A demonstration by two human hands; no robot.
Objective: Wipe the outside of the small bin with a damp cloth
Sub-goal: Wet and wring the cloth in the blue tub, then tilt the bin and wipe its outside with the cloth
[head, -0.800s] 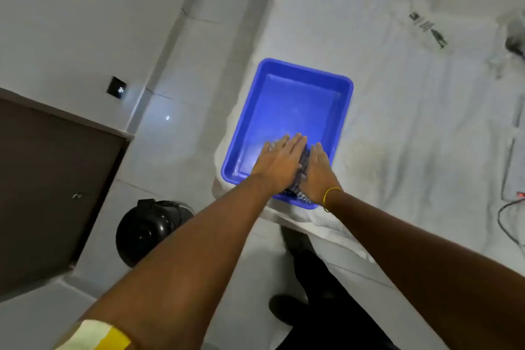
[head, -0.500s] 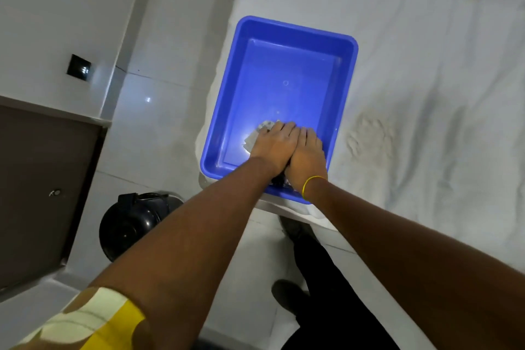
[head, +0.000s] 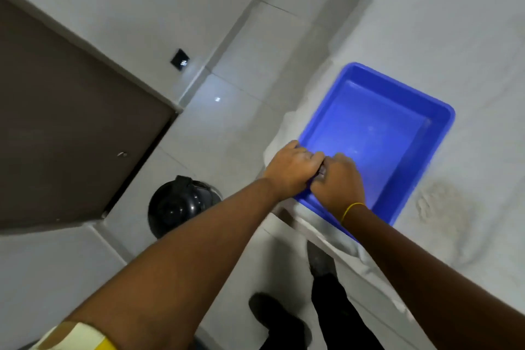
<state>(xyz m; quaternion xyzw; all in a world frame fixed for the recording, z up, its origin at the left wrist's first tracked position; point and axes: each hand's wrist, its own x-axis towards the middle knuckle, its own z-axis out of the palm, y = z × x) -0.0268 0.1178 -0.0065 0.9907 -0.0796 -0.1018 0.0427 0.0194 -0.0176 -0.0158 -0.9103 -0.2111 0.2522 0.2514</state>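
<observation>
Glossy smooth blue plastic bin (head: pixel 377 133) on rumpled matt white cloth sheet (head: pixel 468 51); glossy floor tiles (head: pixel 227 128).

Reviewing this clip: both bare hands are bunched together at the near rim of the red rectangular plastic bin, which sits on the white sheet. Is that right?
Not quite: the rectangular plastic bin is blue, not red, as the head view shows. The rest holds: the left hand and right hand are bunched together at its near rim, and it sits on the white sheet.
</observation>
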